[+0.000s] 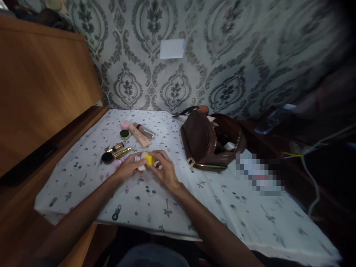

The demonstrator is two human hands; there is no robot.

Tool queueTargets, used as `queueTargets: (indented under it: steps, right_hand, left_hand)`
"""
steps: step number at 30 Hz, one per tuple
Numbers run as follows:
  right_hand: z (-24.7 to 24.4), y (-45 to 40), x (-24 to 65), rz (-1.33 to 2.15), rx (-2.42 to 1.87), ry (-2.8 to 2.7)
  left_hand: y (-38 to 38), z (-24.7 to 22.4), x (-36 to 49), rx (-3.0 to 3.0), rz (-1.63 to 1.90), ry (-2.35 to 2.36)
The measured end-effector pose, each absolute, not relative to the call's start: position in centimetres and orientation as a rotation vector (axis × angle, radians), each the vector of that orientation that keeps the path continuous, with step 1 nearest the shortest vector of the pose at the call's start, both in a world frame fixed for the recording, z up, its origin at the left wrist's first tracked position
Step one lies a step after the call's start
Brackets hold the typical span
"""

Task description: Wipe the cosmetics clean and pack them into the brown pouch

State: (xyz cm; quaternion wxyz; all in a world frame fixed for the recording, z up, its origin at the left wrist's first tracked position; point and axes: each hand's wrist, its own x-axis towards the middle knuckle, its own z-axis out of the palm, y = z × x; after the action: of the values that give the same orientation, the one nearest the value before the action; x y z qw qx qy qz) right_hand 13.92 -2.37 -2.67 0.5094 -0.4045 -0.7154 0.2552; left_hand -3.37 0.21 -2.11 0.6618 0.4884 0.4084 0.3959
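Observation:
Over the patterned white cloth, my left hand [128,167] is closed on a crumpled white wipe [141,164]. My right hand [165,171] grips a small yellow item [150,159] right beside the wipe, and the two touch. What the yellow item is cannot be made out. Just behind my left hand lie a gold tube [122,152], another gold and black tube [115,147] and a round black item [107,158]. Something pink [118,163] shows partly beside my left fingers.
Farther back are a beige squeeze tube [139,135], a silvery tube [145,131], a dark-lidded jar [124,134] and a pink round item [125,124]. An open brown bag [198,139] stands right; a wooden cabinet [47,74] borders the left.

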Motion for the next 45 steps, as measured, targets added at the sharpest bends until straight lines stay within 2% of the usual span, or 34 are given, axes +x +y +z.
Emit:
queueTargets:
  steps: [5,9,13,16,20,24,31,39,42,45]
  right_hand:
    - [-1.8,-3.0,14.8,0.523,-1.029,-1.895]
    - [-0.2,-3.8,17.6,0.445,-1.071,-1.897]
    - [2.6,-4.9,22.9,0.393,-1.091,-1.678]
    - [5.2,-5.5,27.4,0.342,-1.169,-1.456]
    - [8.0,-5.4,32.6,0.216,-1.259,-1.335]
    - [8.8,-4.5,36.3,0.114,-1.340,-1.448]
    - [8.1,-2.7,39.6,0.002,-1.401,-1.755]
    - [8.1,-0.8,40.8,0.111,-1.386,-1.865]
    - [8.2,-0.5,41.1,0.210,-1.342,-1.859]
    - [8.6,-0.5,41.4,0.180,-1.379,-2.001]
  left_hand:
    - [-0.5,-2.5,-3.0,1.023,0.865,1.056]
    - [-1.1,-1.4,-1.6,1.166,0.664,1.068]
    - [-1.8,2.1,1.7,1.612,0.448,0.949]
    - [-2.2,4.3,5.7,2.077,0.518,0.781]
    - [-2.4,4.3,12.4,2.678,0.678,0.624]
    - [-1.9,3.5,17.6,2.940,0.638,0.813]
    - [-1.5,2.4,18.7,3.129,0.333,0.929]
    - [-1.1,0.4,18.6,2.918,0.623,0.996]
    - [-0.8,0.6,18.7,2.920,0.583,1.004]
    - [-0.8,1.6,18.3,3.022,0.376,0.895]
